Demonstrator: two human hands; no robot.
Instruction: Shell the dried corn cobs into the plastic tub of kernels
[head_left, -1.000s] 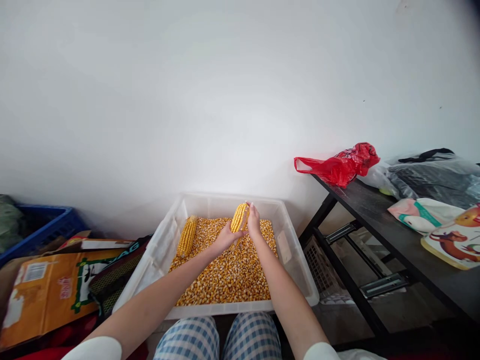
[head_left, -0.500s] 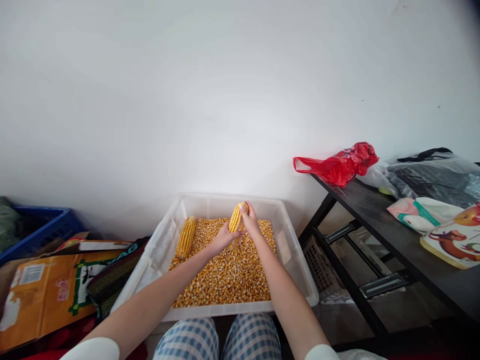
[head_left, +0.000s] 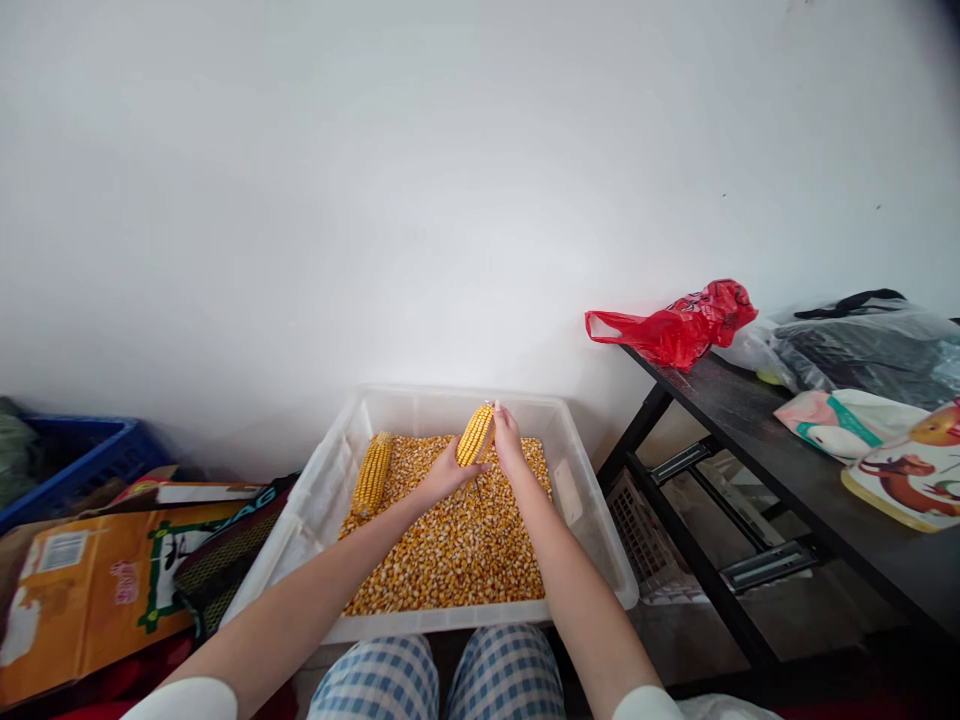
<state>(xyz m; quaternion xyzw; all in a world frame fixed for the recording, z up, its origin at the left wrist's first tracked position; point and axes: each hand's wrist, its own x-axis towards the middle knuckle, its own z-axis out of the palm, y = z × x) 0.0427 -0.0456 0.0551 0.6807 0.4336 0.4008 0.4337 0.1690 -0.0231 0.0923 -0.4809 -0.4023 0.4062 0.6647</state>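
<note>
Above a bed of loose corn kernels [head_left: 450,555], my left hand [head_left: 448,472] grips the lower end of a yellow corn cob [head_left: 475,436], which leans with its tip up and to the right. My right hand [head_left: 507,438] is at the cob's upper right side, its fingers closed against it near the tip. The kernels fill the bottom of a translucent white plastic bin [head_left: 574,500]. A second corn cob [head_left: 372,474], full of kernels, lies on them along the bin's left side.
To the right stands a dark table [head_left: 750,420] with a red plastic bag [head_left: 679,325] and other bags on it. An orange cardboard box [head_left: 97,580] and a blue crate [head_left: 97,460] are on the left. A white wall [head_left: 450,200] rises behind the bin.
The cob in my hands has turned slightly, so more of its kernel rows show. My right hand has shifted a little to the right along its side.
</note>
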